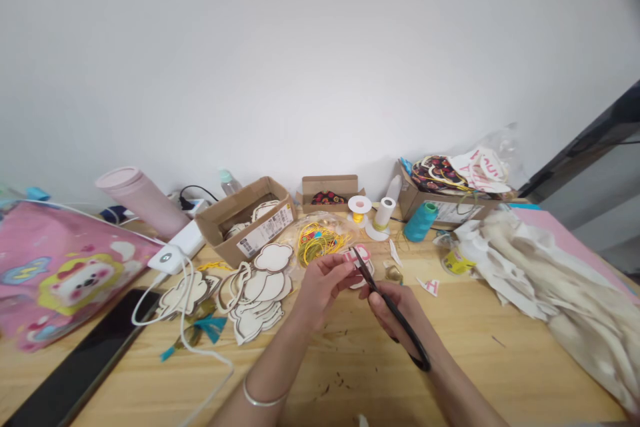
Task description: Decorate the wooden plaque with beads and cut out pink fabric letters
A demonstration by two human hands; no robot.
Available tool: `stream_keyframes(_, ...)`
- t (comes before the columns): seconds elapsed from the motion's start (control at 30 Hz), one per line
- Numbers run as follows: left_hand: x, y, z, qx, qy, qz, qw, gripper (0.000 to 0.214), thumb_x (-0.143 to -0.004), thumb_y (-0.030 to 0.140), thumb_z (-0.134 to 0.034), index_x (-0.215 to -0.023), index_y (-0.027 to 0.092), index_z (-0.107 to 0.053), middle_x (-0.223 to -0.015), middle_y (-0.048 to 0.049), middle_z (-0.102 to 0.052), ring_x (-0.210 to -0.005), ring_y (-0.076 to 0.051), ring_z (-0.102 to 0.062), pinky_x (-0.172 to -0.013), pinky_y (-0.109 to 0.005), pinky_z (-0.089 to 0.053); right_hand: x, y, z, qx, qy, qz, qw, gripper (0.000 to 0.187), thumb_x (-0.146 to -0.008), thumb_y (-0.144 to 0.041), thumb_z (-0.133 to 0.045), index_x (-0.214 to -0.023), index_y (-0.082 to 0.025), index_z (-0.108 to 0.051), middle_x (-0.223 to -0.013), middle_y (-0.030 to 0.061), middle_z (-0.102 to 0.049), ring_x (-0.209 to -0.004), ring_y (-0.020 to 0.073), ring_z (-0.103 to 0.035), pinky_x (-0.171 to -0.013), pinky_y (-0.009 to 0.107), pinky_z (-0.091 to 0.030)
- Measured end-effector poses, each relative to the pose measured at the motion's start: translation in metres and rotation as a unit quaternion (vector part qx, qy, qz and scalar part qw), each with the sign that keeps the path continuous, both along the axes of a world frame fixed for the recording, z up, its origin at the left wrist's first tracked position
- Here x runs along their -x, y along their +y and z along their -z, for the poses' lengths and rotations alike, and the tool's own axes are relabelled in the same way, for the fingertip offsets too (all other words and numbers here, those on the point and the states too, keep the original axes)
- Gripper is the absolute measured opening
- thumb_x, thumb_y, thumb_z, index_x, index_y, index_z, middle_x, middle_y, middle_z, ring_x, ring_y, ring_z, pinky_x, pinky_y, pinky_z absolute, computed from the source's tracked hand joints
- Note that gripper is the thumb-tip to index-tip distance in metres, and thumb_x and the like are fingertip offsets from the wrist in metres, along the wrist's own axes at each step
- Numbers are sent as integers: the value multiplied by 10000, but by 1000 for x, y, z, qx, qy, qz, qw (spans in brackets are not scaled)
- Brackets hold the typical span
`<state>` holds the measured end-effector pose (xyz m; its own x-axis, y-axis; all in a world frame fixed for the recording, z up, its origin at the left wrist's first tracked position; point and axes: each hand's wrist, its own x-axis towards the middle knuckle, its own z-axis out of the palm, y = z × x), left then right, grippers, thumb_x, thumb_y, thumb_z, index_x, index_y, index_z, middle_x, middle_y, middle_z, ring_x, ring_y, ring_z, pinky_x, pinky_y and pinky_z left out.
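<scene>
My left hand (325,283), with a silver bangle at the wrist, pinches a small white piece with pink print (349,257). In my right hand (400,310) is a pair of black-handled scissors (413,341); the blades point up and left, against the printed piece. Whether the blades are parted is hard to make out. Just behind the fingertips lies a white shape with a pink edge (367,253), partly hidden by the scissors and fingers. Right of my right hand rests a white scrap with a pink letter (430,286) on the wooden table.
Several cloud-shaped cutouts (260,287) and a white cable (200,349) lie left. Behind stand an open cardboard box (235,217), yellow cords (320,243), spools (384,215) and teal thread (421,221). Cream cloth (560,267) lies right, a phone (85,360) left.
</scene>
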<state>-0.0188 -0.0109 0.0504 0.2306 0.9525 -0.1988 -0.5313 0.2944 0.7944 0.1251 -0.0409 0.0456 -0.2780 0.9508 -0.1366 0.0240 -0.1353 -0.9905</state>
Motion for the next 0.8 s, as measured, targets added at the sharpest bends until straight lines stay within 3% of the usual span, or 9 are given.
stream_keyframes(0.8, 0, -1, -3, 13, 1, -3, 1000, 98, -650, 215, -696, -690, 129, -674, -736, -52, -693, -727, -143, -639, -705, -239, -501, -1, 0, 0, -3, -10, 0, 1000, 475, -675, -617, -534, -701, -143, -541, -402, -91, -266, -347, 30, -204, -339, 193, -123)
